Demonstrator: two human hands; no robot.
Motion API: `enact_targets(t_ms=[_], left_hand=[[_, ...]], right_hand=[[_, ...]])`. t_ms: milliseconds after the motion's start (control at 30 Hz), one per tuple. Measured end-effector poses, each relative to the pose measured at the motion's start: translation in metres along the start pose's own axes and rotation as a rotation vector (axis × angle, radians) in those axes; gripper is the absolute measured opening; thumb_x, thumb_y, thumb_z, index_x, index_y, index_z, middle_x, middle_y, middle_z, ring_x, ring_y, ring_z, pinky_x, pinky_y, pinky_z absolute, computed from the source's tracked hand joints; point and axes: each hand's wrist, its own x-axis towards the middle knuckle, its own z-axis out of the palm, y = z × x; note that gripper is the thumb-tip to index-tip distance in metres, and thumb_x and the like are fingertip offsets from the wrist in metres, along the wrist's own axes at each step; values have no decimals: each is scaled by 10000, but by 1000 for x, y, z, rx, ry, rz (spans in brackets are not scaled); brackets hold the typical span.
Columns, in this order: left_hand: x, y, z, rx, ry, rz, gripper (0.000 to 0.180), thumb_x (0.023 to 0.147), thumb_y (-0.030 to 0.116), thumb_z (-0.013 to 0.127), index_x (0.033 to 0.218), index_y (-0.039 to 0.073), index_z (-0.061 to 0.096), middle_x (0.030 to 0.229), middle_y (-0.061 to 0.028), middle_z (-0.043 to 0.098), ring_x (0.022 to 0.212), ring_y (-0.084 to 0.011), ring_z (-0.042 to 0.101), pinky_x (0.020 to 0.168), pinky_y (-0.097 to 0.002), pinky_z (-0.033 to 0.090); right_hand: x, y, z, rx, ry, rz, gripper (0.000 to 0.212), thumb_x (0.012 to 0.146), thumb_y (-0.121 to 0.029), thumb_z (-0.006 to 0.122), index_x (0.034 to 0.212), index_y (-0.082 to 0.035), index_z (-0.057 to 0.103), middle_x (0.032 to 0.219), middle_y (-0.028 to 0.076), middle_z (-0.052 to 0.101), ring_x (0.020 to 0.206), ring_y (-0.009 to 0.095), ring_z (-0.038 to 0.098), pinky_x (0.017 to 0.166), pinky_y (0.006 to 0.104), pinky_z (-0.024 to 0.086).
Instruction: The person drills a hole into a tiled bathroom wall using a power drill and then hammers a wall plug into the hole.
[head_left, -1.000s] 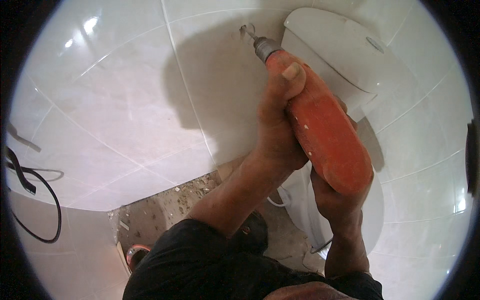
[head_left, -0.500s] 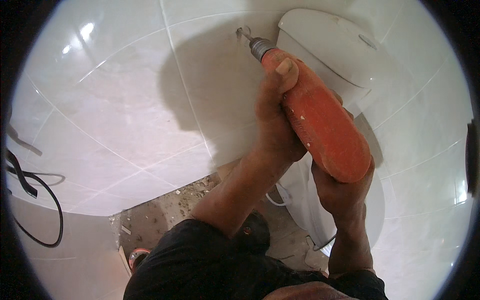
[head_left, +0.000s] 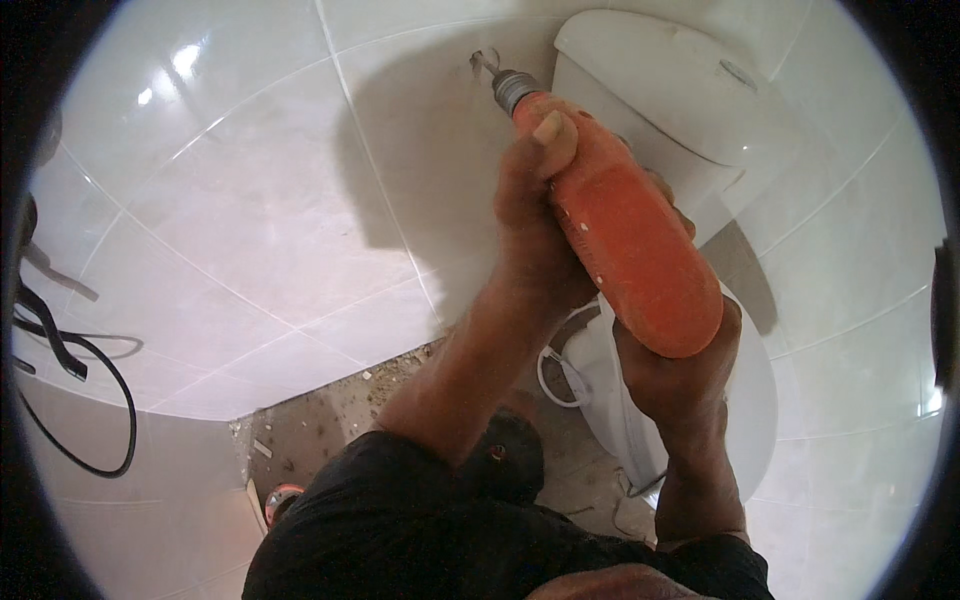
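Diagonally, I see the red drill (head_left: 638, 245) point up-left at the tiled wall (head_left: 240, 205), left hand (head_left: 527, 205) (nearer the bit (head_left: 486, 65)) wrapped round its front, right hand (head_left: 668, 385) clasping its rear.

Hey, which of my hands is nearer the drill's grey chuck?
Left: your left hand grips the drill just behind the chuck; your right hand is at the drill's rear.
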Motion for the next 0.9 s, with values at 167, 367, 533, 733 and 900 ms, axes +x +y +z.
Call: enact_targets(t_ms=[167,367,533,733,900], left_hand=[[0,-2,-6,4,71,1,587,828,601,628,1027,54,565,849,-192,653,759,-340,673,730,-507,568],[3,-7,-16,-112,-95,4,584,836,601,617,1026,51,565,867,-201,657,774,-334,677,744,-501,572],[2,-3,-12,29,-34,7,589,833,608,609,1020,51,561,894,-210,662,786,-321,680,744,-495,570],[5,-8,-13,147,81,104,607,823,615,616,1047,55,545,953,-188,640,855,-318,675,774,-507,562],[6,-1,-9,-69,-57,37,572,822,586,630,1028,56,565,876,-152,634,781,-327,673,729,-530,567]], right_hand=[[-14,8,11,-342,106,-176,376,798,-34,763,1157,17,664,1051,168,733,932,297,730,787,392,545],[-6,15,4,-217,57,-142,386,765,-37,785,1130,-14,663,1012,143,732,872,312,729,795,409,539],[0,14,5,-47,5,0,410,775,-68,783,1159,-15,650,1000,146,727,881,335,721,818,433,534],[-17,1,3,-220,104,-115,423,794,-69,774,1195,-4,654,1053,155,734,975,326,716,866,409,551],[5,5,0,-88,82,-57,418,663,-174,903,966,-8,669,870,152,724,759,226,708,710,371,563]])
